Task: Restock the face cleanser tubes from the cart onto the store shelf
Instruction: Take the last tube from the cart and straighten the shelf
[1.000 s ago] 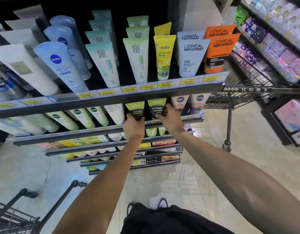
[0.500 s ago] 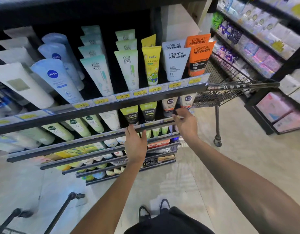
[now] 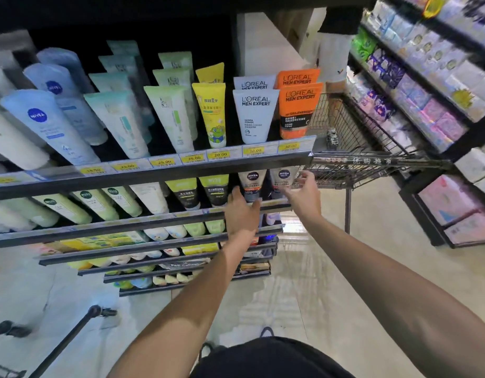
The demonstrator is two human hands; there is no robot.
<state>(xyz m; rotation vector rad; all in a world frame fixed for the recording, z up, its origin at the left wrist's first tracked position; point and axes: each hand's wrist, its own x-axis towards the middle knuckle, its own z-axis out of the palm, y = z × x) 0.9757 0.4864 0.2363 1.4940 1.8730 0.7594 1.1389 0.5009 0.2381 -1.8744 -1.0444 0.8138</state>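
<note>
Both hands at the second shelf (image 3: pixel 154 218) down, right end, by the two Nivea Men tubes (image 3: pixel 252 185). Left hand (image 3: pixel 242 211) lies flat, fingers loose and apart, fingertips touching the front rail just below the left Nivea tube; nothing clamped in it. Right hand (image 3: pixel 304 195) is spread open, fingers at the right-hand Nivea tube (image 3: pixel 283 178), touching or nearly so; can't tell if thumb is behind it, but no closed hold visible.

Tubes stand cap-down, leaning back in rows. Prob light, soft plastic bodies w/ glossy skin, so likely slippery and squashy mid-body; best hold looks like the stiff cap end or flat crimped top, pinched across the width. Not fragile, but one nudge could tip a row.

Shelf is a tilted dark tier w/ low front rail and yellow price tags (image 3: pixel 220 154). Wire cart (image 3: pixel 353 148) sits just right of the shelf end; its contents not clear. Aisle narrow, another stocked rack (image 3: pixel 426 91) beyond, pale glossy floor (image 3: pixel 372 268) below
</note>
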